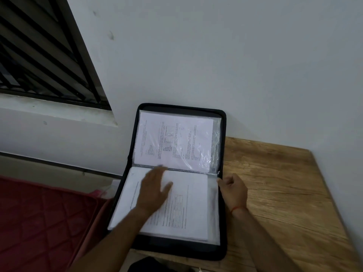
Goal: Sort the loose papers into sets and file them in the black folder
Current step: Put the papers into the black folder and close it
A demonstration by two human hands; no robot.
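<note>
The black folder (223, 250) lies open on the wooden table, its upper half leaning against the wall. A printed sheet in a clear plastic sleeve (172, 140) fills the upper half. More printed papers (182, 213) lie on the lower half. My left hand (155, 188) rests flat on these lower papers with fingers spread, blurred by motion. My right hand (233, 188) pinches the right edge of the lower sleeve near the spine, fingers curled.
The wooden table (284, 193) extends to the right of the folder, against a white wall. A red quilted mattress (39, 222) lies to the left below. A barred window (39, 55) is at upper left.
</note>
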